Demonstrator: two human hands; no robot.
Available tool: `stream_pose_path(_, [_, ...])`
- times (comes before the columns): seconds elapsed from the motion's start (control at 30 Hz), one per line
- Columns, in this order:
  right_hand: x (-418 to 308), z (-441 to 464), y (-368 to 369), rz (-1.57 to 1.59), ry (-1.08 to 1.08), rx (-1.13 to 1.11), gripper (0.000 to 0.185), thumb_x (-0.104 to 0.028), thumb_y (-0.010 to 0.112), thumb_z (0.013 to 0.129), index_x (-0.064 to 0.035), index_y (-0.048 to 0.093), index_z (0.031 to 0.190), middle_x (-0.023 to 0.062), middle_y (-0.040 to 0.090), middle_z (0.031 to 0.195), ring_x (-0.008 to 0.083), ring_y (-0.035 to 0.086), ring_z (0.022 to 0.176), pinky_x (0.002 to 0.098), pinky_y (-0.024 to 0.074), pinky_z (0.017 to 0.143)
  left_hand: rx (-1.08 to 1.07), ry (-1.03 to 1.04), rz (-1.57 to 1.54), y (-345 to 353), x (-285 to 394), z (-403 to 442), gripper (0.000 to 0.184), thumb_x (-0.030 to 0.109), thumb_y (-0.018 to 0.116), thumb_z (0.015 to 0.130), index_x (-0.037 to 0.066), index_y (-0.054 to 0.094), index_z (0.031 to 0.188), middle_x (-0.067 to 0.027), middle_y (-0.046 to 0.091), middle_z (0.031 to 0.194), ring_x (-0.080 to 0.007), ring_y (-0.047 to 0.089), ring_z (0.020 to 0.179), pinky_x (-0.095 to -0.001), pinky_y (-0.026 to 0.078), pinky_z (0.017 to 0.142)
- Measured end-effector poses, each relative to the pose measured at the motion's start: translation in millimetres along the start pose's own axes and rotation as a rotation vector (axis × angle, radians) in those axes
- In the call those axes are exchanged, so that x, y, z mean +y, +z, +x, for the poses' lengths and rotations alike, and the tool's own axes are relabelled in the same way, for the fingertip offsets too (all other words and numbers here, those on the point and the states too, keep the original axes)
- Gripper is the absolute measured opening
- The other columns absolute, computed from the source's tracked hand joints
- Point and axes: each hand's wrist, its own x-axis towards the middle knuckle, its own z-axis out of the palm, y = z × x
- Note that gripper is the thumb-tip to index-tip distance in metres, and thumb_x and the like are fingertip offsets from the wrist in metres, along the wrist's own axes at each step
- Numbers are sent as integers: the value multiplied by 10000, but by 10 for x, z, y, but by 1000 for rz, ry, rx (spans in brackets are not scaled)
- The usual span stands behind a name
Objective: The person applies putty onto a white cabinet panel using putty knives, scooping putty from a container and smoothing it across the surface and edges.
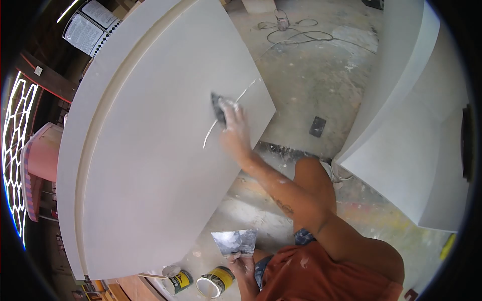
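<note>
My right hand (pixel 235 125) reaches over a large white curved panel (pixel 150 145). Its fingers are closed round a dark flat spreader (pixel 218 107), blurred by motion, so its exact kind is hard to make out. The spreader lies across a thin line of white filler (pixel 209 134), which shows on both sides of it. Low in the view, near my lap, my left hand (pixel 243 263) grips a wide metal scraper (pixel 235 242) by its narrow end. Smeared grey and white patches cover the scraper's blade. White residue marks the fingers of both hands.
Two yellow-and-black cans, one open (pixel 216 282) and one beside it (pixel 179 281), stand below the panel. A dark rectangular pad (pixel 318 127) and a coiled cable (pixel 296 36) lie on the floor. Another large white piece (pixel 396 145) rises at right. A labelled bucket (pixel 90 29) is upper left.
</note>
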Motion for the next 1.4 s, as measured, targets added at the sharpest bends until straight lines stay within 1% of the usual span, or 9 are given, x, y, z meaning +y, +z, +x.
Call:
stream_pose_path(0.5, [-380, -1342, -268, 66, -255, -624, 594, 27, 575, 738, -3, 515, 1328, 159, 495, 1341, 345, 460, 1230, 469, 375, 1041, 112, 93, -67, 444, 63, 316, 314, 240, 484, 1010, 31, 579, 1224, -135, 673, 1157, -259, 683, 994, -423, 589, 849])
stream_pose_path(0.7, [-782, -1415, -1128, 881, -381, -773, 359, -58, 668, 880, -31, 584, 1228, 182, 596, 1225, 360, 565, 1125, 434, 400, 1026, -103, -26, -216, 638, 160, 516, 231, 217, 487, 1003, 45, 605, 1104, -70, 683, 894, -167, 693, 749, -286, 589, 561])
stream_pose_path(0.9, [-82, -1592, -1006, 219, -275, -1046, 506, 58, 548, 834, -87, 500, 1317, 172, 458, 1358, 368, 420, 1278, 435, 317, 1107, -190, 125, 372, 1000, 325, 357, 415, 253, 524, 986, -4, 514, 1311, -161, 629, 1201, -278, 650, 1050, -414, 535, 917])
stream_pose_path(1.0, [37, -1564, -1071, 449, 33, -786, 423, 36, 516, 870, -76, 549, 1276, 146, 544, 1275, 321, 490, 1229, 430, 386, 1060, -149, 289, 399, 1036, 355, 381, 512, 226, 572, 945, -39, 454, 1366, -180, 578, 1285, -297, 595, 1158, -423, 469, 1013])
stream_pose_path(1.07, [-287, -1362, -1375, 1236, 1284, -362, 312, -14, 557, 895, -80, 612, 1194, 91, 637, 1124, 250, 593, 1075, 411, 471, 942, -302, 408, 401, 965, 406, 501, 508, 173, 556, 951, -45, 417, 1388, -170, 500, 1379, -286, 510, 1266, -415, 419, 1065])
stream_pose_path(1.17, [-347, -1436, -1404, 1497, 1613, -473, 223, -87, 599, 914, -82, 639, 1133, 49, 676, 1014, 185, 639, 956, 354, 505, 827, -340, 562, 988, 1078, 361, 449, 503, 0, 502, 924, -63, 384, 1409, -164, 439, 1435, -322, 476, 1301, -423, 376, 1099])
stream_pose_path(1.3, [-219, -1446, -1551, 1287, 1031, -701, 387, -13, 765, 758, -29, 629, 1120, 99, 670, 1097, 199, 639, 1053, 372, 504, 910, -927, 996, 1714, 1415, 341, 590, 703, -187, 432, 755, 55, 454, 1414, -191, 456, 1398, -387, 460, 1311, -448, 358, 1111])
stream_pose_path(1.37, [-4, -1408, -1628, 846, 388, -686, 571, 78, 858, 634, -4, 620, 1147, 121, 665, 1136, 190, 638, 1078, 365, 505, 963, -885, 886, 1693, 1286, 397, 628, 695, -165, 462, 708, 99, 566, 1342, -202, 477, 1384, -427, 438, 1318, -513, 323, 1127])
stream_pose_path(1.4, [37, -1240, -1668, 891, 486, -612, 523, 37, 828, 699, -4, 609, 1173, 107, 665, 1135, 177, 639, 1059, 346, 513, 936, -974, 803, 1912, 1202, 442, 625, 675, -159, 460, 718, 89, 567, 1337, -203, 488, 1377, -423, 447, 1311, -509, 327, 1124])
